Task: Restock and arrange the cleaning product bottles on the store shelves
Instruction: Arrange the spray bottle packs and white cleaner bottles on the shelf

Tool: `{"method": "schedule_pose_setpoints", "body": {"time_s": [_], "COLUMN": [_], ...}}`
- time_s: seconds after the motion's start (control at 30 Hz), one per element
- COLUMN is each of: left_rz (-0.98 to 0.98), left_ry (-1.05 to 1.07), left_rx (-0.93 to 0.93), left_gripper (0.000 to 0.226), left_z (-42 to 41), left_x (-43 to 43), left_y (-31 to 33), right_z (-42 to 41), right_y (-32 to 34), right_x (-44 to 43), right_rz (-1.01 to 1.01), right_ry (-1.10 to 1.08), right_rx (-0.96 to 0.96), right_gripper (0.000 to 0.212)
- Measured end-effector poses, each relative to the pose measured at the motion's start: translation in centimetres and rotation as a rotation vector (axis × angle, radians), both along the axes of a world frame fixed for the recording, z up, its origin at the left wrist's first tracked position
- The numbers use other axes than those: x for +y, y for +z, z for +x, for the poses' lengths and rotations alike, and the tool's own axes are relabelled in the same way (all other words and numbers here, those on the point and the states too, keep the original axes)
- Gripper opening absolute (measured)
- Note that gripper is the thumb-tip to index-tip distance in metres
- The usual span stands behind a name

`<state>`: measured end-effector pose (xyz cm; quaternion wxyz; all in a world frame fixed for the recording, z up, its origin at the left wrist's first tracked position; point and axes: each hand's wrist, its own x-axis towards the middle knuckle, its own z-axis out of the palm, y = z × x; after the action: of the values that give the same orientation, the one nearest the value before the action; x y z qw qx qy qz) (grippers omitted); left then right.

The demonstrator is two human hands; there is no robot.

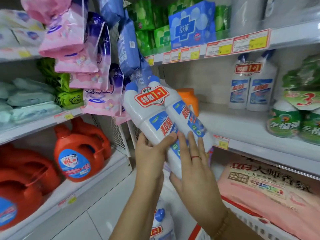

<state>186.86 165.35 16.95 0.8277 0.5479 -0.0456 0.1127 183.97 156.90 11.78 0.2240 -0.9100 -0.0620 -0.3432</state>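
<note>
Right hand: reached up from the bottom edge, with a bead bracelet on the wrist and a red thread round one finger. Its fingers lay straight and flat against the lower front of the twin-pack, not curled round it.
Left hand: grasped the twin-pack from the left side, thumb across the front label, the other fingers hidden behind.
Twin-pack: two white bottles with blue caps, joined below the necks by a red-and-white "1+1" tag. It was held in the air, tilted with the caps up and to the left, in front of the left end of the middle shelf and not resting on it.
Middle shelf: white, on the right-hand rack, with a price tag on its front edge just beside the right hand's fingers.
Shelved twin-pack: the same product, upright at the back of the middle shelf, well apart to the right.
Orange-lidded jar: on the middle shelf, partly hidden behind the held bottles.
Green-labelled bottles: at the front right of the middle shelf.
Lower twin-pack: below the hands, between the forearms and partly hidden; what it stood on could not be told.
Orange jugs: on a low shelf of the left-hand rack.
Pink pack: under the middle shelf, at the right.
</note>
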Motion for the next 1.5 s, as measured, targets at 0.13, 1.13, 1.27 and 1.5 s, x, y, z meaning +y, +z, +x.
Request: {"method": "schedule_pose_setpoints", "body": {"time_s": [0.13,1.13,1.27,1.5], "left_rz": [0.072,0.090,-0.058,0.134], "left_ry": [0.014,-0.439,-0.438,-0.361], "left_rx": [-0.080,0.218,0.275,0.291], "left_gripper": [0.047,0.034,0.039,0.030], "left_z": [-0.5,1.7,1.9,2.4], "left_x": [-0.2,4.5,5.5,6.9], "left_y": [1.1,0.6,0.9,0.5], "right_z": [1.4,4.9,3.8,3.2], "right_y": [-0.3,-1.4,0.3,-0.5], "right_x": [-1.7,-8.2,-8.0,-7.7], "right_rz": [0.134,1.805,1.717,1.613], "right_ry": [0.119,1.010,1.007,0.985], "right_rx": [-0.195,0.762,0.825,0.840], "right_gripper": [0.105,0.073,0.087,0.110]}}
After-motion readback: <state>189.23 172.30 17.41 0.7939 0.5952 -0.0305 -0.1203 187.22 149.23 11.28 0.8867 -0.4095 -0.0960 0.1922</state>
